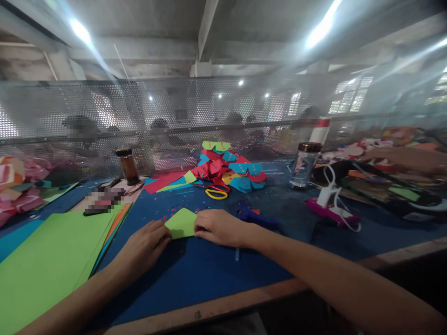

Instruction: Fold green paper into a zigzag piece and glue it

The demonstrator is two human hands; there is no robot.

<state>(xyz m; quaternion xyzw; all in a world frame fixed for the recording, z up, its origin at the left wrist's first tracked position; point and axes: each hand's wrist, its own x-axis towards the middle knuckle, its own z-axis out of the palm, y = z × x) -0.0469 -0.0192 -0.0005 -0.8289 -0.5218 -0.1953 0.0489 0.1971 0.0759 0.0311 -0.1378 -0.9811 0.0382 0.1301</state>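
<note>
"Where's the paper in all this?"

"The green paper piece [182, 223] is on the blue table [167, 288], between the two hands. The left hand [152, 237] has its fingers curled in on the left edge, and the right hand [218, 227] pinches the right edge."

"Firmly?"

"The fingertips are tucked out of sight, so I can't fairly judge how hard they press."

"What could spoil it?"

"Uneven pull, I'd say. If one hand tugs more than the other, thin paper could skew or crease off line. Too tight a squeeze might crumple the edges."

"Anything around it?"

"The blue glue gun [260, 218] lies just beyond the right wrist. A sideways swing of that arm could knock it, and if it happens to be hot, that would mean a burn."

"And further out?"

"The scissors [217, 191] lie right in front of the pile of folded papers [218, 167]. A careless reach could nudge them and topple the loose pieces. On the left, the forearm is over the stack of green sheets [52, 256], so dragging it might fan them out."
</note>
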